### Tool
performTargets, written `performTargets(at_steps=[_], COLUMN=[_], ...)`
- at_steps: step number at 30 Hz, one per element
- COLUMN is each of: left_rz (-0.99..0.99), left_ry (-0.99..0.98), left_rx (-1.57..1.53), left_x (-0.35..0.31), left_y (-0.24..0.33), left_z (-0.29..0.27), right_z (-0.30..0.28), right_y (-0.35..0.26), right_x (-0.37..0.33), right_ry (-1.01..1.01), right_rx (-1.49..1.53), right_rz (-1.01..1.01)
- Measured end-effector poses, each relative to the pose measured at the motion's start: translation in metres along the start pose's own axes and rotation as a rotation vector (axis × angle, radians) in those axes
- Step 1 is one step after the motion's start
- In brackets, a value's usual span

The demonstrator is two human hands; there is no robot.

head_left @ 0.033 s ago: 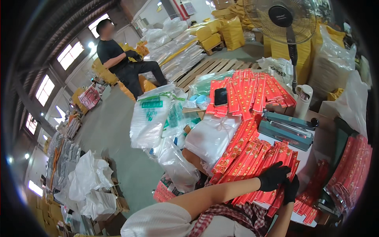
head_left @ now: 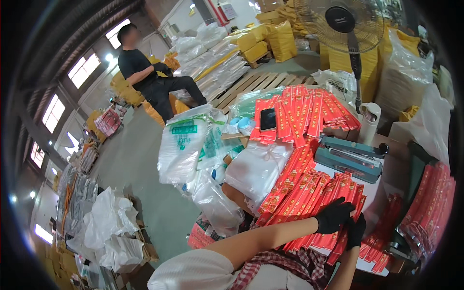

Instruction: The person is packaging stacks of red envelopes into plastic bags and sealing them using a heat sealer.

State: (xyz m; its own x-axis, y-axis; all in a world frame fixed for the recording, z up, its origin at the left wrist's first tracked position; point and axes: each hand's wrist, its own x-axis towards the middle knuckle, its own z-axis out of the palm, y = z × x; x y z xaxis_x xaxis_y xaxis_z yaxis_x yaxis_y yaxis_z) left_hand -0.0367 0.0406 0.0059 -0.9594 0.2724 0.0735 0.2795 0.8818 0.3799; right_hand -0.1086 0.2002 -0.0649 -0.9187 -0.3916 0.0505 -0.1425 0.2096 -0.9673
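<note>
Long narrow red packets [head_left: 302,200] with yellow print, like chopstick sleeves, lie side by side in a thick layer on the white table. My left hand [head_left: 334,216], in a black glove with bare fingertips showing, reaches across them, its fingers bent onto the packets at the layer's right end. Close against it, my right hand [head_left: 356,233], also black-gloved, is closed at the edge of the same packets. Fingertips of the two hands nearly meet; exactly how many packets they grip is hidden.
Beyond the layer stands a grey-green sealing machine [head_left: 349,159], with a white thermos [head_left: 369,123] behind it. A phone [head_left: 268,119] rests on more red packets. Clear plastic bags [head_left: 258,166] lie left. A fan [head_left: 340,21] stands at the back; a seated person [head_left: 140,67] is far left.
The view has shifted very slightly. Both hands and the packets stay in the same place.
</note>
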Motion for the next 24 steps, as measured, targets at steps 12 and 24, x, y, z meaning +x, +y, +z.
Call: performTargets(at_steps=[12,24], left_rz=[0.025,0.098], left_ry=[0.111,0.095], left_rx=[-0.012,0.012], left_x=[-0.003,-0.011], left_y=[-0.007,0.007], left_z=[-0.008,0.009], right_z=[0.009,-0.012], right_y=[-0.018,0.028], right_x=[0.006,-0.012], right_ry=[0.057,0.110], right_rx=[-0.047,-0.226], right_rz=[0.037,-0.145])
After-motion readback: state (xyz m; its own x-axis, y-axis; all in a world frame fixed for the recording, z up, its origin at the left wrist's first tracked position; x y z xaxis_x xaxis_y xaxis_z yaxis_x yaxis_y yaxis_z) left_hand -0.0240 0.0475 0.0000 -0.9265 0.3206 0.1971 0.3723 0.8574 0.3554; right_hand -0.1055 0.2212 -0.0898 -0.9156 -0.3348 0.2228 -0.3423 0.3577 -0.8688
